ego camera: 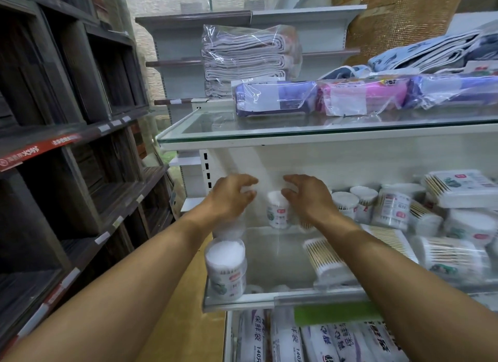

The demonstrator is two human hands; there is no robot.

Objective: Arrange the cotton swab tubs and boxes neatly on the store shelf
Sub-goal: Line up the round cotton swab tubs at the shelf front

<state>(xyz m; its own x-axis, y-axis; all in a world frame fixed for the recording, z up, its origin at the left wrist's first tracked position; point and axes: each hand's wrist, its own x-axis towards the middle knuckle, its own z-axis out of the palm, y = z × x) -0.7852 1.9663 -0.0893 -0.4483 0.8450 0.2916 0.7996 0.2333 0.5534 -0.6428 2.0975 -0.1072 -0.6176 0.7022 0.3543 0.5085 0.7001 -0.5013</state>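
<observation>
Two bare forearms reaching forward, hands side by side with a narrow gap between them.

The left hand [231, 196] comes in from the lower left on a long bare forearm, back of the hand toward the camera, fingers curled forward and downward with the thumb pointing inward to the right. The right hand [307, 197] comes in from the lower right, also seen from its back, wrist slightly bent, fingers curled and thumb extended inward to the left toward the other thumb. Both hands sit at about the same height, their thumbs near each other but apart. Whether either hand's fingers actually grip anything is hidden behind the hands themselves.
</observation>
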